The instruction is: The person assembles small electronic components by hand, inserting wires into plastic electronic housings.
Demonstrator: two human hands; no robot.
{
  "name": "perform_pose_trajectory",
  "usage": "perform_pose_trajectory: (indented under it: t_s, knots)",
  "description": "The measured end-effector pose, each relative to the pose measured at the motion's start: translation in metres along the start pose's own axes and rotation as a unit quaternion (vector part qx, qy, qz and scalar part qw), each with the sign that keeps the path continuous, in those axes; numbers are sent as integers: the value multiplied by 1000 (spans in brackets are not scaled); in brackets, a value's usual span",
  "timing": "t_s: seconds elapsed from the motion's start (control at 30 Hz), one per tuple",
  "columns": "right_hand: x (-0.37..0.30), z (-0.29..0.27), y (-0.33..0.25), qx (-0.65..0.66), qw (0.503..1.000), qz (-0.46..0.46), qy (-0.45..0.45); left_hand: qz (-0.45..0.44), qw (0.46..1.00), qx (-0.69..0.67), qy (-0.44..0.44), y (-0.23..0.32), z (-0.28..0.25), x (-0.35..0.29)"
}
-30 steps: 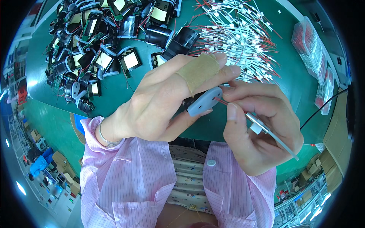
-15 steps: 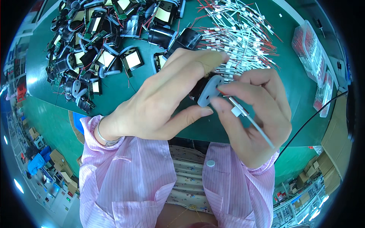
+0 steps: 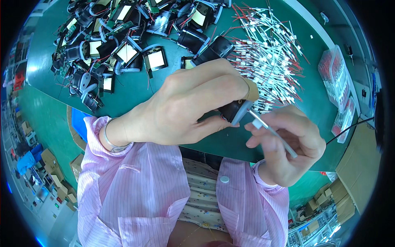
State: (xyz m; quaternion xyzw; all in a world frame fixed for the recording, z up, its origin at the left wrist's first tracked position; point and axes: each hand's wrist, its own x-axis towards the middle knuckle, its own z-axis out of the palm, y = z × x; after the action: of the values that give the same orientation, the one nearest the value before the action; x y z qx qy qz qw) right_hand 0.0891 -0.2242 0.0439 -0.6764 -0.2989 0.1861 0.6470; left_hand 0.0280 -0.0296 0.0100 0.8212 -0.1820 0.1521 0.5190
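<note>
My left hand (image 3: 177, 107) is closed round a black cylindrical part (image 3: 231, 110), which has a grey ring-like face turned toward my right hand. A tan band wraps one of the left fingertips. My right hand (image 3: 298, 142) has its fingers curled round a thin white lead (image 3: 289, 149) with a small white connector block and a silvery upper end. That upper end reaches the edge of the grey face; whether it sits in a hole there I cannot tell. Beyond my hands lies a heap of similar white leads with red wires (image 3: 265, 57).
Many black cylindrical housings (image 3: 156, 59) with grey rims, pale pads and small green boards are piled at the far left of the green table (image 3: 135, 92). Clear plastic boxes of red-and-white leads (image 3: 335, 76) stand along the right edge. A black cable (image 3: 349, 131) runs beside my right hand.
The grey face has turned from facing me to nearly edge-on. My right fingers have drawn back from it to the right, and the silvery end now meets its edge.
</note>
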Motion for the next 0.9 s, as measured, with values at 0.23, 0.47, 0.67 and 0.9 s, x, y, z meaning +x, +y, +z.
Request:
perform_pose_trajectory:
  t_s: [0.23, 0.47, 0.67, 0.9]
  knots:
    - [3, 4, 6, -134, 985, -42, 100, -82, 988, -134, 7, -4, -1, -3]
    - [9, -8, 8, -318, 940, -126, -13, -97, 982, -159, -15, -5, -2, -4]
    - [8, 13, 14, -426, 888, -169, 24, -82, 996, -26, -3, 2, 5, -3]
    - [6, 11, 18, -383, 901, -195, 62, -25, 998, -26, 48, 1, 8, -4]
